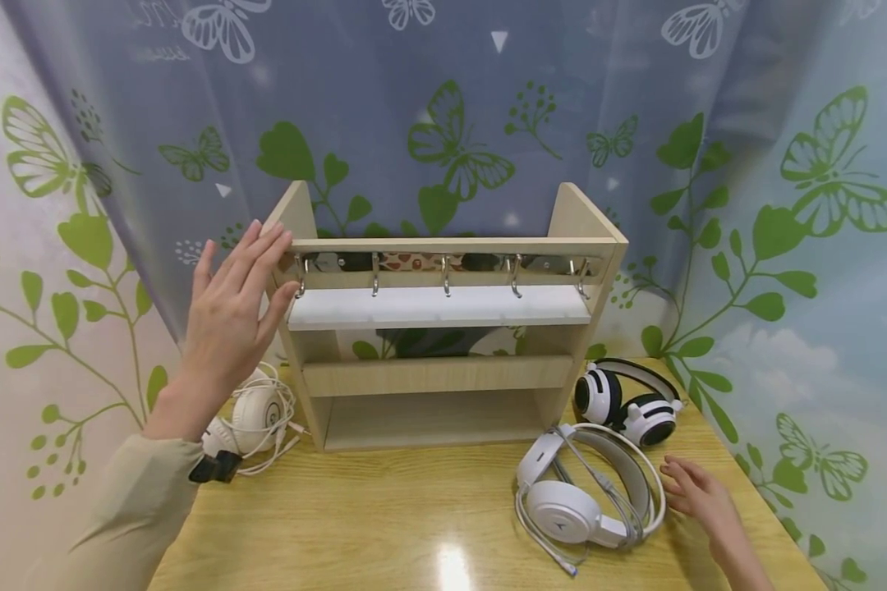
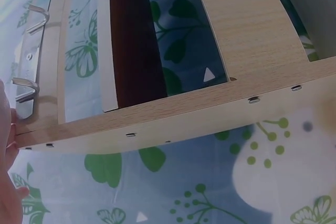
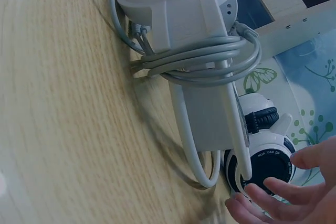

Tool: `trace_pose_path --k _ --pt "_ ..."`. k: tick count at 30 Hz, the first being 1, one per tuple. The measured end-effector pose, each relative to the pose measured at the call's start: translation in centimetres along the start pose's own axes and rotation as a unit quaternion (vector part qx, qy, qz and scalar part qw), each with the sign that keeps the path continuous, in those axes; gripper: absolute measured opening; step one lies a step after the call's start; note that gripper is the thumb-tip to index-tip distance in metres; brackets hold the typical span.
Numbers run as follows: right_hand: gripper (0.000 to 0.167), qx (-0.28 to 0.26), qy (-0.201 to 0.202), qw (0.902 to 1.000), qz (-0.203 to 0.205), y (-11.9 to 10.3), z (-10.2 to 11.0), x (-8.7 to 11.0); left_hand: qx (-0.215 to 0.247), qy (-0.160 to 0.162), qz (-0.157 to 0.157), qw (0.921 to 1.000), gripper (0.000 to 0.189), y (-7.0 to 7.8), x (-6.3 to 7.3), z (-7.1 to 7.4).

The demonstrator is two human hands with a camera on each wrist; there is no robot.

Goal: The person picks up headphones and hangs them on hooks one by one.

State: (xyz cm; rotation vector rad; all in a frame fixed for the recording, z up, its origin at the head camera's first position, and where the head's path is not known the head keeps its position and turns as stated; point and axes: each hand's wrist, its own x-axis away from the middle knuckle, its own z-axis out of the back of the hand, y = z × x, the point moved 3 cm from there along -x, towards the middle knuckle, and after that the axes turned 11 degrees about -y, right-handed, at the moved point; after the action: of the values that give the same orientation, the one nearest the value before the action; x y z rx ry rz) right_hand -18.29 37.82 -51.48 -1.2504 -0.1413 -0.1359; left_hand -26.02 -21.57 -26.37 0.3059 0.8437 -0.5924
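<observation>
Fingers straight, my left hand (image 1: pixel 229 312) rests against the upper left corner of a small wooden rack (image 1: pixel 438 376). That rack carries a row of several metal hooks (image 1: pixel 447 279) along its top bar. To the right, my right hand (image 1: pixel 702 499) is close beside the headband of a white headset (image 1: pixel 562 510) that lies on the table. In the right wrist view, the fingers (image 3: pixel 283 211) are relaxed and hold nothing, right at the headband's end. Grey cable (image 3: pixel 199 59) is looped around the headset.
Black-and-white headphones (image 1: pixel 649 422) lie behind the white headset, right of the rack. Another white pair (image 1: pixel 255 417), wrapped in its cable, lies left of the rack behind my left forearm. A patterned curtain (image 1: pixel 384 107) hangs behind the wooden table (image 1: pixel 355 517).
</observation>
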Motion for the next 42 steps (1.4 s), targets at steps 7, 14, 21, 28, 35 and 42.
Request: trace_pose_path --k 7,14,21,28,35,42 --pt "0.062 0.065 -0.027 0.9944 -0.079 0.4 -0.3 -0.3 0.001 0.002 0.003 1.0000 0.066 0.2 -0.1 -0.2" --pt "0.059 0.066 -0.041 0.9924 -0.096 0.9 -0.7 -0.4 0.006 0.006 0.006 0.9999 0.066 0.3 -0.2 -0.4" --pt "0.050 0.066 -0.040 0.9930 -0.090 0.6 -1.1 -0.2 0.010 0.010 0.012 0.9998 0.066 0.4 -0.2 -0.4" --pt "0.051 0.045 -0.038 0.9949 -0.082 0.3 -1.4 0.2 0.009 0.011 0.011 0.9998 0.066 0.4 -0.2 -0.3" --pt "0.055 -0.003 -0.046 0.9943 -0.096 0.3 -1.8 0.8 0.009 0.013 0.010 0.9998 0.066 0.3 -0.2 -0.3" --pt "0.057 -0.026 -0.058 0.9931 -0.099 0.5 -2.1 1.1 0.008 0.013 0.013 0.9998 0.067 0.3 -0.1 -0.2"
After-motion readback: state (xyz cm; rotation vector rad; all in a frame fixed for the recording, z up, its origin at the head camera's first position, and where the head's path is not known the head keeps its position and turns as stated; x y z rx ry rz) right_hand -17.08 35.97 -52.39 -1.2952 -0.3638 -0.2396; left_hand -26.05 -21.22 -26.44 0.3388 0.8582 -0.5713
